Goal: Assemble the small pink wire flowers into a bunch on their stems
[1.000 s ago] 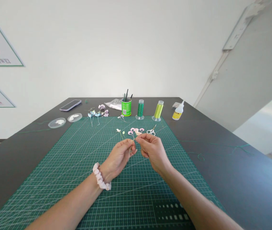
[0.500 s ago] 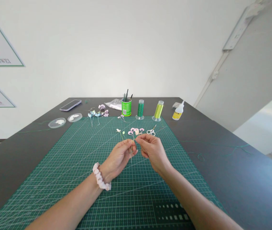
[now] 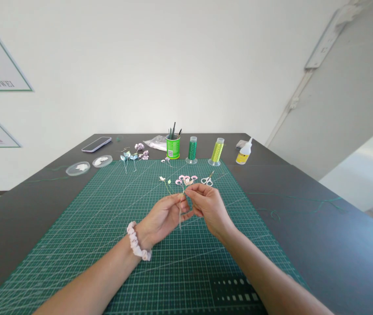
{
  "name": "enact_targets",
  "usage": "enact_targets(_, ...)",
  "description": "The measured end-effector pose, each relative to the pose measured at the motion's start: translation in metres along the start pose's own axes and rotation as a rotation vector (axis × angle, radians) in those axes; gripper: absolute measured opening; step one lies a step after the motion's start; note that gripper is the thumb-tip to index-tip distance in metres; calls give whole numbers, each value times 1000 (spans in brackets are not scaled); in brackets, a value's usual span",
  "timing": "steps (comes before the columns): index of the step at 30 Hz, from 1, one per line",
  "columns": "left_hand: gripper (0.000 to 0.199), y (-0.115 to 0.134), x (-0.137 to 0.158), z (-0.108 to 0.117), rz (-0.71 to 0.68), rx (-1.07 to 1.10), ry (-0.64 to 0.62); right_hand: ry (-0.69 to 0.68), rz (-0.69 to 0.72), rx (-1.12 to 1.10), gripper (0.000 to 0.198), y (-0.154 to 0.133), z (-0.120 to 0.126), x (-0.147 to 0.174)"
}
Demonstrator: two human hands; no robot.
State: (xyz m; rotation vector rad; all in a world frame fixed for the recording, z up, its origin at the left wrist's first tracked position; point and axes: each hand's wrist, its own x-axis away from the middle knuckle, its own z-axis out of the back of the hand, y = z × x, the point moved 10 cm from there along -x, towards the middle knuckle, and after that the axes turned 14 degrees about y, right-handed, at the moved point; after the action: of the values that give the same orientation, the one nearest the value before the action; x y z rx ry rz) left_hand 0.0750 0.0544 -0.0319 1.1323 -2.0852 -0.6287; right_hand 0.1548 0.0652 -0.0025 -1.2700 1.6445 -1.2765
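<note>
My left hand [image 3: 170, 214] pinches the thin stems of a small artificial flower spray [image 3: 188, 181] between thumb and forefinger. The spray has pink ring-shaped petals and a peach bloom, and its stem ends hang below my left fingers. Close against them, my right hand [image 3: 206, 202] is closed in a pinch at the stems just under the blooms; what lies between its fingertips is too small to make out. A loose cream bud on a thin stem [image 3: 162, 179] is left of the spray. White-handled scissors [image 3: 207, 180] lie just right of it.
Behind stand a green can of tools [image 3: 173, 148], a dark green thread spool [image 3: 192, 150], a yellow-green spool [image 3: 217, 151] and a glue bottle [image 3: 244, 153]. Blue and lilac flowers [image 3: 134, 156], two shallow dishes [image 3: 78, 169] and a phone [image 3: 96, 144] lie left. A cutting mat [image 3: 107, 227] covers the middle.
My left fingers have loosened and spread a little below the pinch, showing more of the hanging stems. The flower spray has turned slightly. My right hand has barely shifted.
</note>
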Motion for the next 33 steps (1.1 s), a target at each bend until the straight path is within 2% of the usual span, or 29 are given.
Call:
enact_targets(13, 14, -9, 3, -7, 141, 111, -92, -32, -60, -25, 23, 2, -3, 3)
enact_targets(19, 18, -11, 4, -9, 168, 130, -134, -71, -132, -72, 24, 7, -5, 3)
enact_targets(33, 22, -15, 4, -9, 198, 110, -142, -128, -192, -80, 26, 9, -10, 6)
